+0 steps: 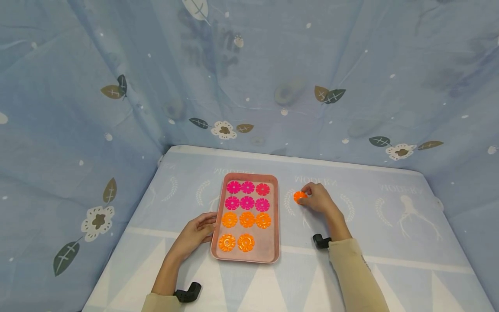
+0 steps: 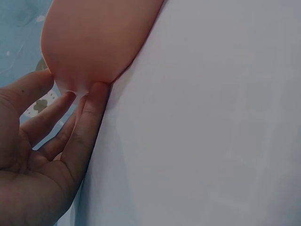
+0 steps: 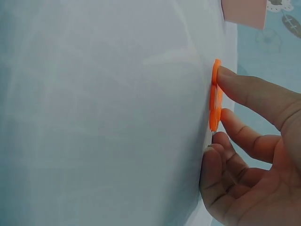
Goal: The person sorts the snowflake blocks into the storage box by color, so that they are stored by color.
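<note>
My right hand (image 1: 317, 198) pinches an orange flower-shaped disc (image 1: 299, 197) at the table surface, to the right of the tray. In the right wrist view this thin disc (image 3: 215, 96) appears edge-on, with thumb and a finger at it. A pink rectangular tray (image 1: 270, 253) lies near the table's middle. My left hand (image 1: 196, 232) rests against the tray's left side, fingertips touching its outer wall. The left wrist view shows those fairly straight fingers (image 2: 91, 113) along the wall (image 2: 99, 42). Inside the tray, pink discs (image 1: 247, 203) form the two upper rows and orange discs (image 1: 247, 219) the two lower ones.
The table (image 1: 390, 242) has a pale blue and white patterned cover. Blue printed fabric (image 1: 273, 78) hangs behind it and at both sides. A black device (image 1: 189, 293) sits at the left wrist, another black device (image 1: 321, 241) at the right wrist.
</note>
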Demonstrator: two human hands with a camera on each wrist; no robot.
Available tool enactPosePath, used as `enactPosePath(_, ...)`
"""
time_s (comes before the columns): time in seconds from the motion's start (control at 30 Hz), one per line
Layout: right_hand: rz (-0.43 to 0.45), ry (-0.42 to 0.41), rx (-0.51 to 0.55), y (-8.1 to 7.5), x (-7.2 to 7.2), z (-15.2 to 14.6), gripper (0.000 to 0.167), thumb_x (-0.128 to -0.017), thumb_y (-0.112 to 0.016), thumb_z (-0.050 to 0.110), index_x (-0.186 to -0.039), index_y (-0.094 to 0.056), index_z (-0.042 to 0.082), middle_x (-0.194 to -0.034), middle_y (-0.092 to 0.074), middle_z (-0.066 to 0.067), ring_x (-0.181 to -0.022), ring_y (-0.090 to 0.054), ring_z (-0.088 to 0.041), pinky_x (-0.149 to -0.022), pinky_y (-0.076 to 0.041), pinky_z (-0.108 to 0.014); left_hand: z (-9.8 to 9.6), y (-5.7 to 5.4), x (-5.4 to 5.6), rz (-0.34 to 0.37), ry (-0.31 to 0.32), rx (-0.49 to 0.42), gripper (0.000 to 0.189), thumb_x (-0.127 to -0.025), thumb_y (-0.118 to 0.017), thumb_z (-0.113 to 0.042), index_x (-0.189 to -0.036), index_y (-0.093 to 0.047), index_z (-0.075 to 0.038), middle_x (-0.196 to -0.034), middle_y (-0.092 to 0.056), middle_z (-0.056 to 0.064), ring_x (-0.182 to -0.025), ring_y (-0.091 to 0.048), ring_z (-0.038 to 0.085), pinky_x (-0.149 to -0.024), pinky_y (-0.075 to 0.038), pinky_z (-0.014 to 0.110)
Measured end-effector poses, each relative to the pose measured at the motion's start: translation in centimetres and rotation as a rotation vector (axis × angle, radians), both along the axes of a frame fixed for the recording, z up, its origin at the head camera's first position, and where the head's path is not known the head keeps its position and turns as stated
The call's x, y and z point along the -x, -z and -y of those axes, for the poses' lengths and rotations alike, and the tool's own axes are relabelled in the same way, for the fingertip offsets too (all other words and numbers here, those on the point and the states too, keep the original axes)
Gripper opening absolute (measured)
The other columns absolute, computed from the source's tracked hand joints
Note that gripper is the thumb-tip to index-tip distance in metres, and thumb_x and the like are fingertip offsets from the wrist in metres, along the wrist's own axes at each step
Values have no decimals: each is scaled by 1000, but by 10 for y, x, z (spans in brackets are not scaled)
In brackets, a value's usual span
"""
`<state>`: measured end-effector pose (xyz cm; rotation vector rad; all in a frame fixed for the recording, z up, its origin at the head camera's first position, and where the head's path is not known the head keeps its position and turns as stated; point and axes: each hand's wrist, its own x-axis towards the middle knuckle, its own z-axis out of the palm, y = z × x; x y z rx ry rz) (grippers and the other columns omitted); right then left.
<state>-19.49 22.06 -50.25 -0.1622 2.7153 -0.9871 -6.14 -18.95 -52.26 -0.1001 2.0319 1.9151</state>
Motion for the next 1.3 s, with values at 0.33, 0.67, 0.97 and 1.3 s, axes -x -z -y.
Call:
enactPosePath(0.33,35,53,50,-4,-1,-3,26,-89,-74,11,-107,-62,-3,-98,-62,-14,-87,-58,-27,-74,-49,-35,1,2,1,-8,6,-1,47,-100,-64,-19,-143,-50,-4,-132,-57,19,-116,-60,33,-86,-57,37)
enactPosePath(0.67,86,103,196,-8,-3,-11,19,-94,-65,4,-111,-67,-4,-97,-65,-14,-82,-59,-22,-70,-51,-31,1,1,0,-5,-17,5,44,-100,-64,-17,-141,-53,-7,-129,-59,16,-114,-62,30,-85,-58,37)
enactPosePath(0.97,125,115,344,-7,-5,-15,21,-98,-57,0,-115,-63,-11,-103,-63,-21,-80,-63,-19,-68,-58,-28,-1,0,0,-2,-5,-5,46,-100,-64,-16,-143,-50,-4,-131,-57,19,-116,-60,32,-86,-57,37)
enactPosePath(1.3,121,105,413,-13,-10,-14,22,-99,-58,1,-118,-63,-10,-110,-62,-23,-88,-63,-24,-78,-59,-36,0,-1,0,5,-6,-2,45,-100,-64,-17,-142,-51,-5,-131,-57,18,-116,-61,32,-86,-57,36)
